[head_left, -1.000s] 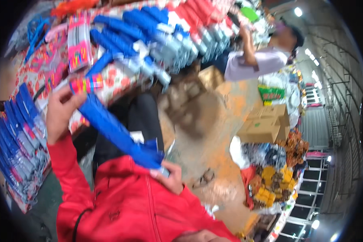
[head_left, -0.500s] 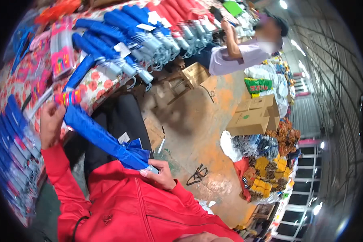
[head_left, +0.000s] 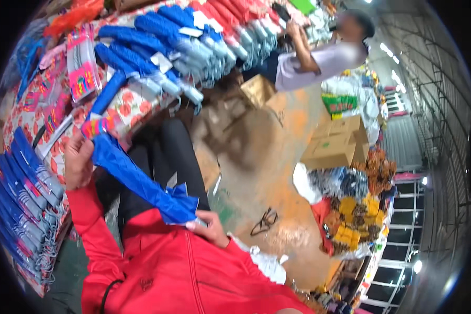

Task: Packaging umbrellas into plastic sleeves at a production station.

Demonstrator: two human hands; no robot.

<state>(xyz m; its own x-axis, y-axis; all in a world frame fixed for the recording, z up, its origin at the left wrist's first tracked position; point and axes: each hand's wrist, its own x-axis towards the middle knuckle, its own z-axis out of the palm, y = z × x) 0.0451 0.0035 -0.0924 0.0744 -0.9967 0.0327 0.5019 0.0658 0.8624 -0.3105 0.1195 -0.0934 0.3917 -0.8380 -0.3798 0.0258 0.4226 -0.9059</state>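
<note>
**Blue umbrella stretched between my two hands at the stall**

Around me is a crowded market stall: a flower-patterned table cover [head_left: 136,107] on my left, an orange-stained concrete floor [head_left: 267,157] ahead, and cardboard boxes [head_left: 335,141] further out.

My left hand [head_left: 78,159] is closed round the upper end of a folded blue umbrella [head_left: 136,180], fingers curled tight about the cloth. My right hand [head_left: 209,227] pinches the lower end close to my chest, thumb and fingertips shut on the bunched fabric there; I cannot tell if a handle or tip sits under them. The umbrella runs slantwise between the two hands, over my dark trousers and just above my red jacket [head_left: 178,267].

I judge I am gathering or smoothing the canopy before it joins the stock. The next move seems to call for a firm grip at both ends and the loose folds held flat, since the cloth looks thin, slick and creased, and would slip or balloon if let go.

Further out, rows of bagged blue umbrellas [head_left: 21,209] lie by my left arm, glossy in clear wrap, and more blue, pale and red ones [head_left: 193,36] are ranked on the table. A pink packet [head_left: 83,73] lies among them. Another person in a white shirt [head_left: 319,63] is reaching toward the far stock. Bundles of yellow goods [head_left: 350,220] sit by the floor's right edge.
</note>
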